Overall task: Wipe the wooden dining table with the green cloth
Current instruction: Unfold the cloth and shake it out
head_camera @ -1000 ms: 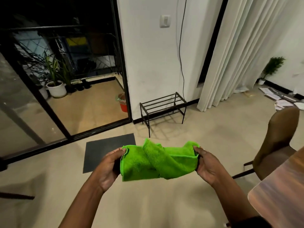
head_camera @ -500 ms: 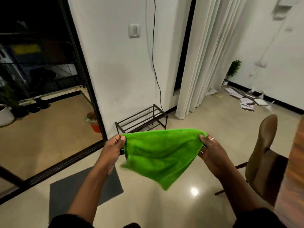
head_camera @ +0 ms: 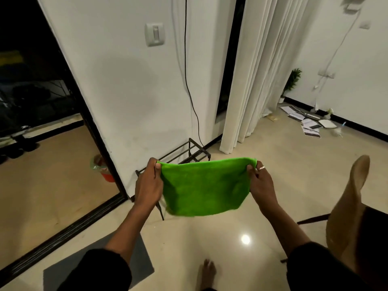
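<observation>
A bright green cloth (head_camera: 203,185) hangs spread out in the air in front of me, above the tiled floor. My left hand (head_camera: 148,183) pinches its top left corner. My right hand (head_camera: 260,185), with a ring on one finger, pinches its top right corner. The cloth's lower edge hangs loose and rounded. The wooden dining table is out of view.
A tan chair (head_camera: 348,213) stands at the right, close to my right arm. A low black metal rack (head_camera: 189,152) stands by the white wall behind the cloth. A grey mat (head_camera: 100,267) lies at bottom left, papers (head_camera: 308,124) on the far floor, white curtains (head_camera: 252,70) beyond.
The cloth went from bunched between my hands to stretched out flat and hanging squarely. The view turned right and nearer the wall, and the table edge left the frame.
</observation>
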